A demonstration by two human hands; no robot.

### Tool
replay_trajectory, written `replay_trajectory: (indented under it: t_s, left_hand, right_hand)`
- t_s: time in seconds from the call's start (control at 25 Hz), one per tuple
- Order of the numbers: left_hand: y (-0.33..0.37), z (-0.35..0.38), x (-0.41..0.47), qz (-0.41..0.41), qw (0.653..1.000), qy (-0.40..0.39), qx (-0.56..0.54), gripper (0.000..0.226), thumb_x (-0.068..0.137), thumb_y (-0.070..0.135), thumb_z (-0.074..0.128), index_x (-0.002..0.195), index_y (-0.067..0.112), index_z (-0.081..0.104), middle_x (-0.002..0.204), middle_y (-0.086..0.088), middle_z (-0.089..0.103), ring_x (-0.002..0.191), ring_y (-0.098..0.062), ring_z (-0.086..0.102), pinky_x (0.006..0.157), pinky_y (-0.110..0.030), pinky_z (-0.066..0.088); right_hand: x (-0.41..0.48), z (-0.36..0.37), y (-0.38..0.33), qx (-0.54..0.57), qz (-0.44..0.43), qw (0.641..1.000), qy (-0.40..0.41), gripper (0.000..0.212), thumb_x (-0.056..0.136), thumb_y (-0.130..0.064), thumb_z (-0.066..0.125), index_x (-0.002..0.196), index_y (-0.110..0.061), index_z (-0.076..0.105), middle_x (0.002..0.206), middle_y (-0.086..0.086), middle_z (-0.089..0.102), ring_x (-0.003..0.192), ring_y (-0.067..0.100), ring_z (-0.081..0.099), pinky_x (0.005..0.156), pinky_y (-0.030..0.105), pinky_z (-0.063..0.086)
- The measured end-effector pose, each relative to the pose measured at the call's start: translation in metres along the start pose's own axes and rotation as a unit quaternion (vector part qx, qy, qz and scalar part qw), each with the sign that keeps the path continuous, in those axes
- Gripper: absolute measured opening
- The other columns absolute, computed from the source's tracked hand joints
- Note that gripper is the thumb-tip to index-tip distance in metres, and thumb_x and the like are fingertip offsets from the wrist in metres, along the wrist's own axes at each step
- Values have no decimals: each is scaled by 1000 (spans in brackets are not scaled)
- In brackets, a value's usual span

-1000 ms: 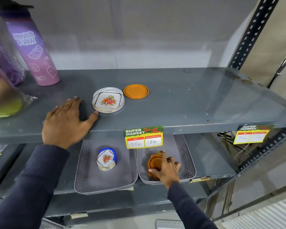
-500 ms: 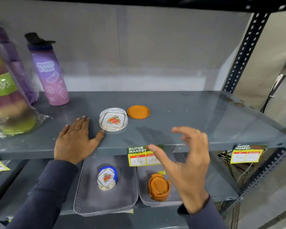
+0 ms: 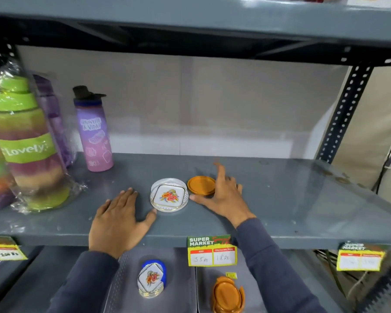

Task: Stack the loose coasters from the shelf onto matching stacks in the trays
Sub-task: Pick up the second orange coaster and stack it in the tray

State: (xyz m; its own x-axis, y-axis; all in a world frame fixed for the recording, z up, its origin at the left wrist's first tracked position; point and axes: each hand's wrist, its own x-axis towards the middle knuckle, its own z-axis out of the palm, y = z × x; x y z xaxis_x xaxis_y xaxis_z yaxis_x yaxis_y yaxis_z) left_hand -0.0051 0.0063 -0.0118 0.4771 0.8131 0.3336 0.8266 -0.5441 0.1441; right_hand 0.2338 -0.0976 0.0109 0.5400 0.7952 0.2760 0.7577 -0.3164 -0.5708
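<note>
Orange coaster mid-shelf, near front edge, flat. Right hand spread around it, not yet closed. Left hand flat, empty. Looks light, rigid, slick plastic; pinch rim, thumb opposite fingers.

Head view, close, down onto shelf

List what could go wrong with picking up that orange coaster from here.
1. The orange coaster lies flat on the shelf, so the right hand may only slide it rather than lift it.
2. It sits close to the floral coaster; a push could knock that one.
3. The orange stack below looks tilted, so another coaster might topple it.
</note>
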Motion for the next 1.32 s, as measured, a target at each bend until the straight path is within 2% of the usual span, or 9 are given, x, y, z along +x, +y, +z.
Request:
replay_trajectory:
  t_s: [0.24,0.44,0.64,0.72,0.84,0.96,1.04,1.16,1.32]
  left_hand:
    - [1,1,-1,4,1000,-4,7,97,72,76,13,151,25,32,162,9,27,149,-8,22,121,-32,14]
    - [1,1,-1,5,1000,11,-4,103,67,79,5,151,25,32,162,10,27,149,-7,22,121,-32,14]
    - [0,3,-3,6,1000,14,-7,104,67,79,3,152,25,33,162,9,28,149,-8,23,121,-32,14]
    - [1,2,-3,8,1000,13,-2,105,67,79,3,152,24,33,162,8,28,149,-8,23,121,-32,14]
    - [1,2,-3,2,1000,19,-11,105,66,79,3,151,25,35,161,9,29,149,-7,23,122,-31,14]
    - [2,0,-4,0,1000,20,-9,104,66,79,3,150,26,36,161,10,30,149,-7,23,122,-31,15]
    - [3,1,-4,0,1000,14,-12,98,72,79,11,150,24,37,160,8,32,149,-8,25,121,-32,15]
    - [1,2,-4,0,1000,3,-12,84,84,75,28,150,24,36,161,8,30,149,-9,24,122,-33,16]
    - [1,2,-4,8,1000,-2,-4,81,86,72,33,150,23,35,161,8,29,149,-9,23,122,-33,16]
  right_hand:
    - [7,7,9,-24,-9,1000,6,88,80,-65,73,145,-34,22,126,5,63,132,32,48,96,43,25]
    - [-21,-22,-12,32,-66,987,140,90,74,-67,78,139,-38,22,129,-11,53,127,21,44,98,40,27]
    - [-69,-66,-52,52,-222,911,344,86,73,-76,71,136,-39,27,145,-11,51,127,20,57,96,25,23]
    - [-86,-84,-69,69,-290,870,394,84,78,-74,72,137,-36,25,150,-21,46,128,24,61,109,33,29]
    - [-102,-99,-86,108,-323,854,393,78,76,-64,79,130,-36,30,147,-23,46,127,27,63,100,62,46]
    - [-112,-99,-91,261,-243,876,326,80,67,-59,86,125,-43,34,141,-4,61,113,21,67,97,39,49]
    - [-119,-98,-91,554,-132,806,164,82,65,-62,86,128,-34,40,130,9,73,101,17,68,82,24,53]
    - [-125,-97,-90,816,21,562,-130,94,73,-61,81,148,-19,45,136,23,67,90,20,66,80,25,48]
    - [-129,-93,-84,852,46,484,-193,86,80,-59,71,151,-21,40,139,25,63,91,23,67,78,27,50]
